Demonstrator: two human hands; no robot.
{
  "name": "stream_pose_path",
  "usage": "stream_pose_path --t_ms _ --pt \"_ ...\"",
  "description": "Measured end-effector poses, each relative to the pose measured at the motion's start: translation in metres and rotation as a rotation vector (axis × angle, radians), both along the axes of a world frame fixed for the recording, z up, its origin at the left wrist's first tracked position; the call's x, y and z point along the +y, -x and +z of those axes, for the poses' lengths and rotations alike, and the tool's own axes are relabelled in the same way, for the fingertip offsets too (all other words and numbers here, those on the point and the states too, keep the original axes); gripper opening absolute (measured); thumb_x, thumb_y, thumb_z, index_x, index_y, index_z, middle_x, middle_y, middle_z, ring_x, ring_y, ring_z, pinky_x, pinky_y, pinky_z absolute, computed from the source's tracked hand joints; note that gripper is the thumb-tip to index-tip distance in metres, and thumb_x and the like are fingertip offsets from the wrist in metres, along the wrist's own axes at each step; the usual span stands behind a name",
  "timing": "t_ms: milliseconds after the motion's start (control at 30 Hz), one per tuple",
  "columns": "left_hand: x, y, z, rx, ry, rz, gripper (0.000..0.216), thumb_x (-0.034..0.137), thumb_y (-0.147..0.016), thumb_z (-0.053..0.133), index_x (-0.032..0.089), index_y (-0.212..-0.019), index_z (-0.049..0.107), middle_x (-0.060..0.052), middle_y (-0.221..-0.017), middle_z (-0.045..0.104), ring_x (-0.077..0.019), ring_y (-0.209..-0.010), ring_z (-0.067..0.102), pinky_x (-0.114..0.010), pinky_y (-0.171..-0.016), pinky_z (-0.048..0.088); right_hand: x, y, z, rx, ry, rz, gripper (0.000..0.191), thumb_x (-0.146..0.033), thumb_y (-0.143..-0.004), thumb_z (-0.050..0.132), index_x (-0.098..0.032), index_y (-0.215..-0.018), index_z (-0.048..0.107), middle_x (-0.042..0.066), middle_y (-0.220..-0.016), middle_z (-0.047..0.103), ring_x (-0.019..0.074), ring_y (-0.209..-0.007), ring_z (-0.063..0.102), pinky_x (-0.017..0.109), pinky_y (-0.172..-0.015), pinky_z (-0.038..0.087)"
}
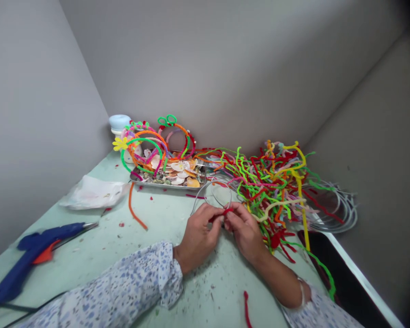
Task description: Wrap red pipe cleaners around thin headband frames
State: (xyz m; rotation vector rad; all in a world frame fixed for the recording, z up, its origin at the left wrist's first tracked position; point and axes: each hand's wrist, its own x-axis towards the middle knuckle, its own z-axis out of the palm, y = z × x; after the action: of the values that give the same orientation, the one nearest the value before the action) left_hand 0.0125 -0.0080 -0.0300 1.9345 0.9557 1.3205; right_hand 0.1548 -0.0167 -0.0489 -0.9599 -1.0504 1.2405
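My left hand [198,232] and my right hand [244,230] meet over the pale green table [164,269], fingers pinched together on a red pipe cleaner [225,212] wound on a thin clear headband [212,191]. The headband's arc rises just beyond my fingertips. A big tangle of coloured pipe cleaners [269,182] lies right beside my right hand.
A blue glue gun [34,250] lies at the near left. A plastic bag [92,192] sits behind it. A metal tray [167,180] holds shells and decorated headbands [150,141]. Bare headbands [338,209] are stacked at the right. A loose orange pipe cleaner [135,209] and a red piece [246,310] lie on the table.
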Motion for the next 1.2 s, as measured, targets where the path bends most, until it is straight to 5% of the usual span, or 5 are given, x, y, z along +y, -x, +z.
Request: stream_pose_path --t_ms 167,500,767,1200 --pt "0.0008 -0.0007 -0.0028 -0.013 0.012 -0.008 0.017 0.014 -0.087 0.054 0.019 -0.097 0.067 -0.005 -0.087 0.065 -0.0154 -0.083 0.059 -0.028 -0.076 0.047 -0.0057 0.0053 0.0047 -0.155 -0.062 -0.086 0.026 -0.038 -0.081 0.066 -0.023 -0.101 0.056 0.0 -0.082 0.058 0.0157 -0.068 0.053 0.026 -0.061 0.043" --pt "0.0018 0.0004 -0.0055 0.107 0.0 -0.022 0.017 0.009 -0.084 0.056 0.019 -0.085 0.069 -0.003 -0.084 0.062 -0.014 -0.079 0.058 -0.025 -0.072 0.047 -0.0086 0.0097 0.0035 -0.341 -0.018 -0.183 0.026 -0.044 -0.083 0.063 -0.022 -0.093 0.056 -0.001 -0.073 0.057 0.0152 -0.061 0.052 0.026 -0.054 0.041" --pt "0.0025 -0.0002 -0.0081 0.235 -0.082 0.039 0.014 0.016 -0.087 0.054 0.02 -0.089 0.068 -0.004 -0.083 0.062 -0.0159 -0.079 0.057 -0.028 -0.074 0.046 -0.0083 0.0089 0.0016 -0.305 0.017 -0.153 0.024 -0.045 -0.087 0.056 -0.022 -0.088 0.058 -0.004 -0.057 0.048 0.0137 -0.05 0.043 0.025 -0.047 0.034" --pt "0.0045 0.0001 -0.0057 0.272 -0.052 0.089 0.011 0.013 -0.085 0.053 0.019 -0.09 0.06 -0.004 -0.087 0.062 -0.0185 -0.084 0.056 -0.031 -0.076 0.044 -0.0051 0.0077 0.0014 -0.232 0.034 -0.106 0.017 -0.036 -0.084 0.058 -0.021 -0.093 0.059 -0.004 -0.058 0.052 0.0128 -0.051 0.044 0.023 -0.048 0.035"
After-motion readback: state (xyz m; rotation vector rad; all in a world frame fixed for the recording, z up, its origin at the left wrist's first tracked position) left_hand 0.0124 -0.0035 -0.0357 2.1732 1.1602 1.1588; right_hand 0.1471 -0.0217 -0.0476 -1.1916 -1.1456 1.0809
